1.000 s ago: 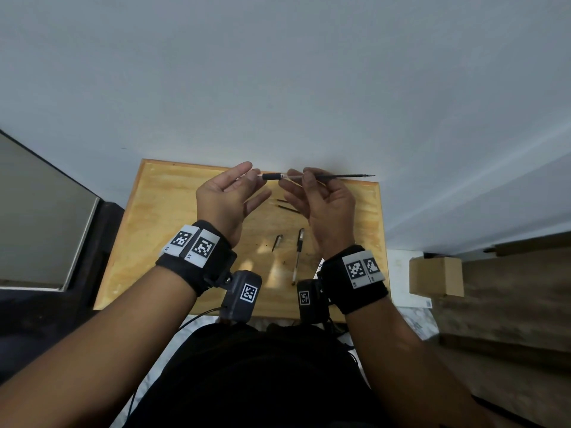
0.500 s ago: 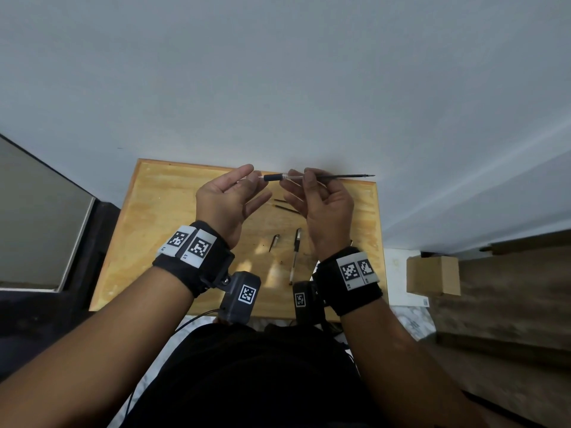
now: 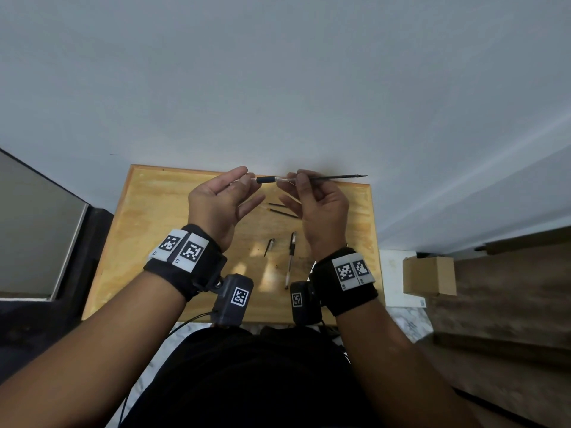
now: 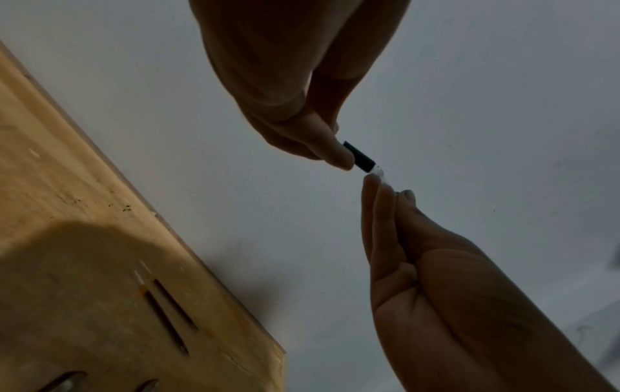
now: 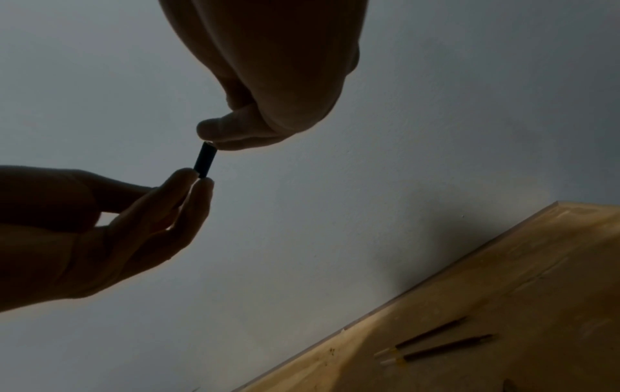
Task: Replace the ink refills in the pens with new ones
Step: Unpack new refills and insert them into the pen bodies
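My left hand point(image 3: 244, 182) pinches one end of a pen barrel with a black grip sleeve point(image 3: 265, 180), held level above the far edge of the wooden table point(image 3: 160, 230). My right hand point(image 3: 301, 180) pinches a thin dark ink refill point(image 3: 336, 177) that runs out of the barrel to the right, its tip free. From the left wrist, the grip sleeve point(image 4: 359, 156) sits between my left fingertips point(image 4: 335, 156) and my right fingertips point(image 4: 379, 191). In the right wrist view the sleeve point(image 5: 204, 159) shows likewise. Two loose refills point(image 3: 282, 210) lie on the table under my hands.
A whole pen point(image 3: 290, 261) and a small pen tip cone point(image 3: 270, 246) lie near the table's front. The table stands against a pale wall. A cardboard box point(image 3: 429, 274) sits on the floor to the right, a dark pane point(image 3: 31, 242) to the left.
Hardly anything differs: both hands keep their pinches on the barrel and the refill at the same height; only the view has shifted a little.
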